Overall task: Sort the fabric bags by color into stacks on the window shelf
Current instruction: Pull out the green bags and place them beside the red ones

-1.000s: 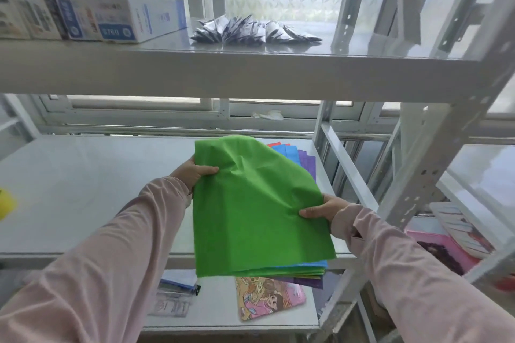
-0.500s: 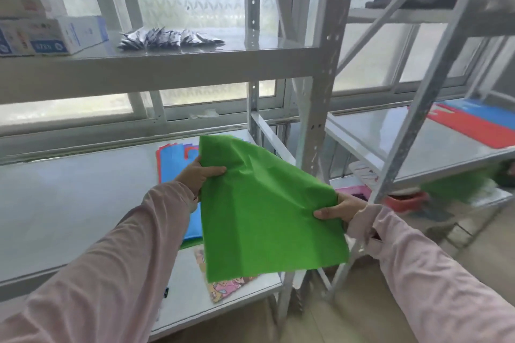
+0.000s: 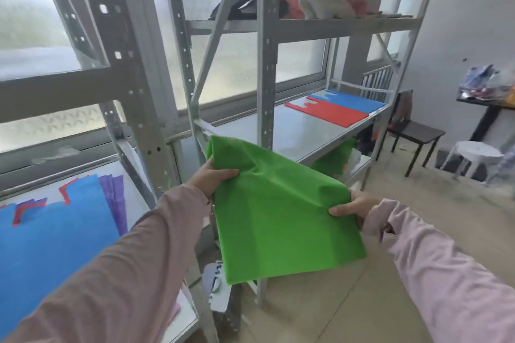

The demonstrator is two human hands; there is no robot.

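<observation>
A green fabric bag (image 3: 278, 220) hangs in the air between my hands, in front of the steel rack. My left hand (image 3: 211, 178) pinches its upper left edge and my right hand (image 3: 351, 205) grips its right edge. On the left shelf lies the mixed pile, with a blue bag (image 3: 53, 234) on top and red and purple bags (image 3: 114, 200) showing at its edges. On the window shelf (image 3: 281, 131) to the right lie a red bag (image 3: 331, 114) and, beyond it, a blue bag (image 3: 351, 101). More green fabric (image 3: 334, 159) shows on the shelf below.
Steel rack uprights (image 3: 267, 64) stand between me and the window shelf. The upper shelf holds a dark item and red and white bundles (image 3: 323, 5). A dark chair (image 3: 415, 131), a white stool (image 3: 473, 153) and a black table (image 3: 493, 103) stand at the right on the tiled floor.
The view has swung right, from the left shelf's pile toward the window shelf with the red and blue bags. Both hands have carried the green bag along, off the pile.
</observation>
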